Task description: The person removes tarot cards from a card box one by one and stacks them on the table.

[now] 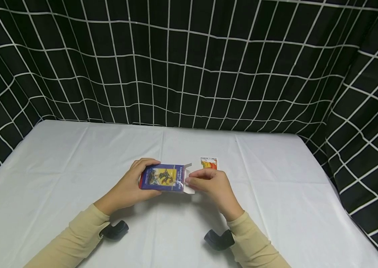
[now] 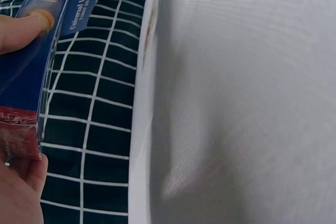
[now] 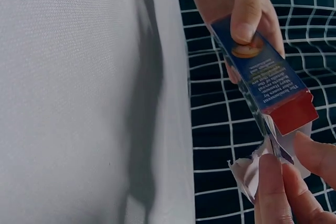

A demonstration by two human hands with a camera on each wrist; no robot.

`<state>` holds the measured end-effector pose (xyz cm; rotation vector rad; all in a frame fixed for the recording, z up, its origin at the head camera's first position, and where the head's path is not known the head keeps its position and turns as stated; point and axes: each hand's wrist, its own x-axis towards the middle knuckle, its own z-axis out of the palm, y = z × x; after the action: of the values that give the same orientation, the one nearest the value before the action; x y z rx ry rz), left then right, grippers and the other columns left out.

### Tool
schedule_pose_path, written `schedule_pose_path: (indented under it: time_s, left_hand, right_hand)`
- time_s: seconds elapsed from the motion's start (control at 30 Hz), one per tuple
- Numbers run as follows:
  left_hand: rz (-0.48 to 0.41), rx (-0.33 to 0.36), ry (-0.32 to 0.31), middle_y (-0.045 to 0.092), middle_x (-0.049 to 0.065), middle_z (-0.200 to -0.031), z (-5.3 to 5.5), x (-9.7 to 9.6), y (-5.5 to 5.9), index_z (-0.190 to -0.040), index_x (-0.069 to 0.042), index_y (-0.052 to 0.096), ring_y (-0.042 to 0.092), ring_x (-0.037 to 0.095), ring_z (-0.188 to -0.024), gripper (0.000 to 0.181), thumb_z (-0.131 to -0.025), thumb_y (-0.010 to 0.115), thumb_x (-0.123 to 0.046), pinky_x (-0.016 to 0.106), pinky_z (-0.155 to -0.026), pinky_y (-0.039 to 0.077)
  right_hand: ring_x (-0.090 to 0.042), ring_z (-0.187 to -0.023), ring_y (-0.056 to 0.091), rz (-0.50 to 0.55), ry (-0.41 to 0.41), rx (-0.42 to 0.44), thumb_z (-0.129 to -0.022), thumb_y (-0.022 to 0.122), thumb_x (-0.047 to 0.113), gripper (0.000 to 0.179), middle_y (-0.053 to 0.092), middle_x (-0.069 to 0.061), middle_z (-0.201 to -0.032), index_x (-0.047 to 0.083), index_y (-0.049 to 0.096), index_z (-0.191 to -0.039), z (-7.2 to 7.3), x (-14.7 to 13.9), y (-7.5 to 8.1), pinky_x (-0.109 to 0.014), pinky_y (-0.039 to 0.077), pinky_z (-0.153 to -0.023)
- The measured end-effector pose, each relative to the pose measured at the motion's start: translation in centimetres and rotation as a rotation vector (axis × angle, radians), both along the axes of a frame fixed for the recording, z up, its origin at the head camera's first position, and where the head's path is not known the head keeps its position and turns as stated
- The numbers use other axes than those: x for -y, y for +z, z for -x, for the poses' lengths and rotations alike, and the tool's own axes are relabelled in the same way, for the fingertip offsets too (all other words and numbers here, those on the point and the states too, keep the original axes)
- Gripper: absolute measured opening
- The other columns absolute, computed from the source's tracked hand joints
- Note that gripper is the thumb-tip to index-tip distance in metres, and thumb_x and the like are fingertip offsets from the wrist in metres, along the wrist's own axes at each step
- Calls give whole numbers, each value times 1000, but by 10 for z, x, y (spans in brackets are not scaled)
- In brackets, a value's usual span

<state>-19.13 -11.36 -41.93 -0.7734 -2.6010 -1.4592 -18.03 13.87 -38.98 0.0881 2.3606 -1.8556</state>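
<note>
A blue tarot card box [image 1: 162, 178] with a yellow picture on its front is held above the table. My left hand [image 1: 135, 182] grips its left end, fingers over the far edge and thumb along the near edge. The box's right end stands open, with white flaps [image 1: 189, 187] sticking out. There my right hand [image 1: 214, 186] pinches at the opening with thumb and fingertips. In the right wrist view, the right fingers [image 3: 272, 192] close on a thin edge beside the red side flap [image 3: 294, 113]. A single tarot card [image 1: 209, 163] lies face up behind the right hand, partly covered by it.
White cloth [image 1: 75, 160] covers the table. Black curtains with a white grid [image 1: 189, 67] rise behind it and at both sides. A dark strap-like piece [image 1: 114, 230] sits under the left wrist, and another [image 1: 220, 239] under the right.
</note>
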Motion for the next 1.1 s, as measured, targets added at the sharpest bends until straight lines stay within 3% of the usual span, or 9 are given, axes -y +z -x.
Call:
schedule_pose_path:
  time_s: [0.4, 0.7, 0.93, 1.1]
  left_hand:
    - [0, -3, -9, 52, 5, -139, -1, -2, 1, -138, -12, 48, 42, 22, -127, 77, -72, 88, -16, 48, -106, 38]
    - [0, -4, -10, 52, 4, -139, -1, -1, 1, -138, -11, 49, 42, 21, -127, 77, -72, 88, -15, 48, -106, 38]
    - [1, -24, -2, 53, 5, -139, -1, -1, 1, -138, -11, 49, 43, 21, -126, 77, -71, 88, -15, 49, -106, 39]
    - [-2, -15, 3, 52, 5, -139, 0, 0, 0, -137, -11, 49, 42, 21, -128, 77, -72, 88, -16, 49, -107, 38]
  right_hand:
    - [-8, -77, 63, -49, -14, -58, -78, 82, 13, 23, 74, -7, -87, 0, 74, -96, -1, 7, -4, -21, 51, -70]
    - [-9, -77, 63, -58, -14, -36, -78, 82, 13, 24, 75, -8, -88, -1, 74, -96, 0, 7, -4, -23, 51, -71]
    - [-10, -77, 65, 44, 11, 2, -79, 73, 2, 33, 69, -11, -93, -6, 67, -110, 2, 1, 2, -26, 57, -73]
    - [-8, -78, 63, 61, 46, -8, -79, 69, -3, 43, 66, -11, -96, -8, 62, -121, 3, -7, 6, -25, 58, -73]
